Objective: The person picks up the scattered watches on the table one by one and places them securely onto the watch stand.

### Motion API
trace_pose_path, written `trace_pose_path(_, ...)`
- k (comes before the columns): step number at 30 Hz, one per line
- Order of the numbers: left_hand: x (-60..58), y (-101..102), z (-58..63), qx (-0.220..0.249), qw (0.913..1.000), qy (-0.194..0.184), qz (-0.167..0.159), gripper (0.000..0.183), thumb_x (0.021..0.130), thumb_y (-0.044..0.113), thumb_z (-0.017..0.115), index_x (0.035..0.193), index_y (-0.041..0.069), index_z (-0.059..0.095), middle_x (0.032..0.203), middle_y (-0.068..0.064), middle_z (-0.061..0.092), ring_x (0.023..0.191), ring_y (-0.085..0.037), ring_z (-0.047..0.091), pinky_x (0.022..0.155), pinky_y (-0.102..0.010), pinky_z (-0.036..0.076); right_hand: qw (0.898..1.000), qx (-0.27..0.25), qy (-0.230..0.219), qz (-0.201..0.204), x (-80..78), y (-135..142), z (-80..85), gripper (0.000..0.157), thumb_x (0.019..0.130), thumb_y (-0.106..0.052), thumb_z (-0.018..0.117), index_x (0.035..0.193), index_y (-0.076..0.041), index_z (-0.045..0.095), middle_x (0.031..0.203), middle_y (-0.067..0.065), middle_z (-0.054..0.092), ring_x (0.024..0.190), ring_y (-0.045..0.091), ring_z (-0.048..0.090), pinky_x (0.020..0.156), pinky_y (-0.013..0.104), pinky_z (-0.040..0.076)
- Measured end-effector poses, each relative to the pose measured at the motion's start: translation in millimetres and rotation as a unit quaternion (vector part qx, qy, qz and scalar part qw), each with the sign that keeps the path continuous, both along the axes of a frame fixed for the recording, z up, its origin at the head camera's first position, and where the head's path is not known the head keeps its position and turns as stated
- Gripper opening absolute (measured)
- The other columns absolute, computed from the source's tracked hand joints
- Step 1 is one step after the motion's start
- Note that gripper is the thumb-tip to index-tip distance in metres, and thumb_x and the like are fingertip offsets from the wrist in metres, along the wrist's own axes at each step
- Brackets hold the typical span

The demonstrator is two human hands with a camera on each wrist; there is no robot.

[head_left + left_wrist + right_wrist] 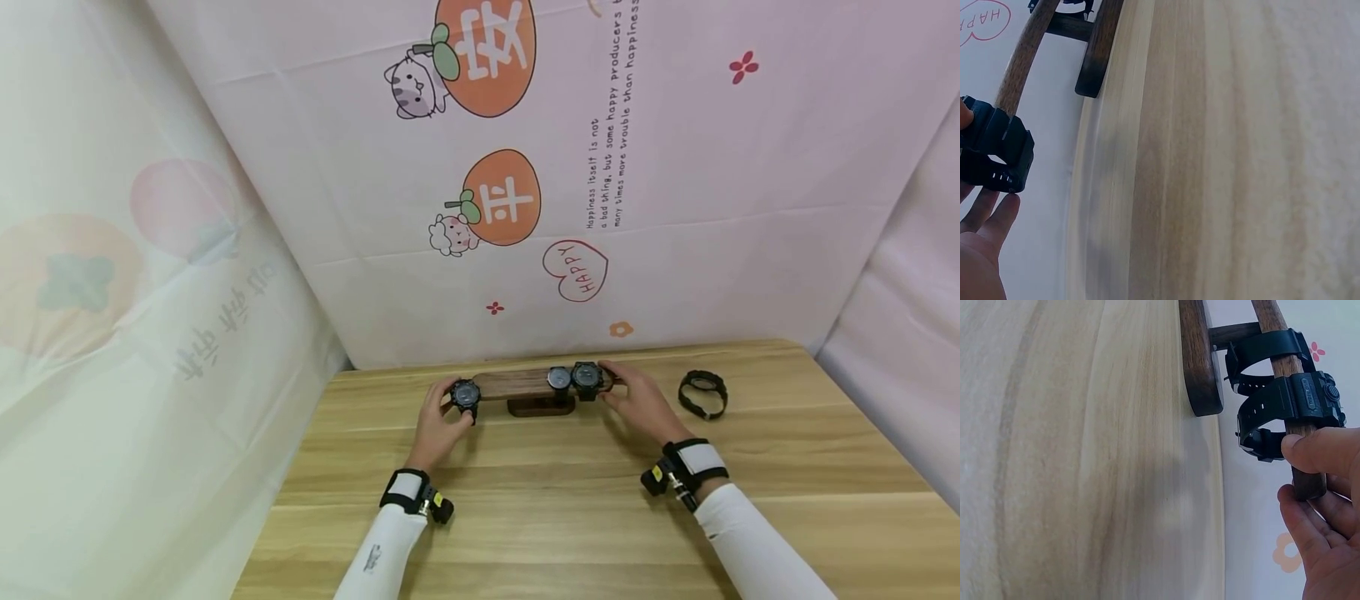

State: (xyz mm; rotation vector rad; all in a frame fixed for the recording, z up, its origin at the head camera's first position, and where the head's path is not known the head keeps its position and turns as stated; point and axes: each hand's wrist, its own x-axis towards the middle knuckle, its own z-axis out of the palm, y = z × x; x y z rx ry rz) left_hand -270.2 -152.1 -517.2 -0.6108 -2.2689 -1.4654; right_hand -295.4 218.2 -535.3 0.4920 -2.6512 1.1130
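A dark wooden watch stand (517, 384) has a horizontal bar above a short base (542, 407). At the bar's left end, my left hand (437, 433) pinches a black watch (466, 394) between thumb and fingers. The left wrist view shows this watch's closed strap (1013, 150) looped around the bar's end. My right hand (643, 406) grips the right end of the bar (1307, 482), thumb on one side and fingers below. Right beside that thumb hangs a chunky black watch (587, 377), its strap around the bar. A second watch (558, 378) with a grey dial hangs next to it.
Another black watch (703, 394) with its strap looped lies on the wooden table (555, 517), right of my right hand. A printed white cloth (420, 308) hangs behind the table's back edge, with more cloth at both sides.
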Motion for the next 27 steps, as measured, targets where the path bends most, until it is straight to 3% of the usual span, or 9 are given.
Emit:
trace_pose_path(12,-6.7,0,-3.1,0.005,1.0000,-0.008,-0.003,0.060,0.080,-0.010,0.065,0.137,0.000,0.046,0.130,-0.027,0.047,0.122,-0.037,0.046,0.098,-0.052,0.047,1.000,0.000,0.000,0.002,-1.3,0,0.2,0.061,0.089,-0.012,0.069,0.145,-0.009,0.044,0.140,0.019,0.049,0.112,0.035,0.055,0.095,0.057,0.047)
trace_pose_path(18,-8.3,2,-2.2,-0.014,0.9999,-0.004,0.006,0.060,0.080,-0.009,0.066,0.136,0.001,0.047,0.129,-0.026,0.048,0.121,-0.036,0.047,0.097,-0.048,0.048,1.000,0.002,-0.004,-0.001,-1.4,0,-0.5,0.061,0.089,-0.013,0.069,0.145,-0.010,0.044,0.141,0.019,0.048,0.112,0.036,0.055,0.095,0.057,0.047)
trace_pose_path(23,-18.0,4,-15.3,-0.018,0.9997,0.001,0.018,0.063,0.081,-0.008,0.067,0.138,0.003,0.046,0.131,-0.025,0.048,0.121,-0.035,0.047,0.096,-0.055,0.048,1.000,-0.001,-0.005,-0.001,-0.9,1,-0.8,0.061,0.089,-0.013,0.068,0.145,-0.010,0.044,0.141,0.018,0.048,0.113,0.036,0.054,0.094,0.057,0.047)
trace_pose_path(27,-28.4,2,-28.8,-0.015,0.9996,-0.004,0.023,0.065,0.081,-0.005,0.069,0.140,0.010,0.044,0.133,-0.019,0.048,0.122,-0.032,0.046,0.096,-0.054,0.048,1.000,-0.001,-0.002,-0.002,-0.8,1,-1.1,0.061,0.089,-0.012,0.068,0.145,-0.010,0.044,0.140,0.018,0.049,0.112,0.036,0.054,0.094,0.057,0.047)
